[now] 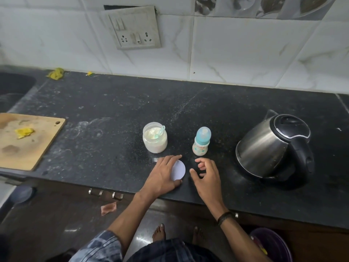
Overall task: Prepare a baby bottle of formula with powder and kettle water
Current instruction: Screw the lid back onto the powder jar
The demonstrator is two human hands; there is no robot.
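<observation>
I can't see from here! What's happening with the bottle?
Left hand on jar lid. Right hand empty, open. Bottle capped, untouched. Nothing in the way.

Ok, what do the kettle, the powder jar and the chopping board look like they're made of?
Kettle: brushed steel body by its streaky sheen, with a glossy black lid and handle, probably plastic. Powder jar: clear, so glass or plastic; I can't tell which. Chopping board: pale matte wood, stained.

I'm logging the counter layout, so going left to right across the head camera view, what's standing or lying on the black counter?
Wooden cutting board → open clear powder jar with a scoop inside → blue-capped baby bottle → closed stainless steel kettle with a black handle.
</observation>
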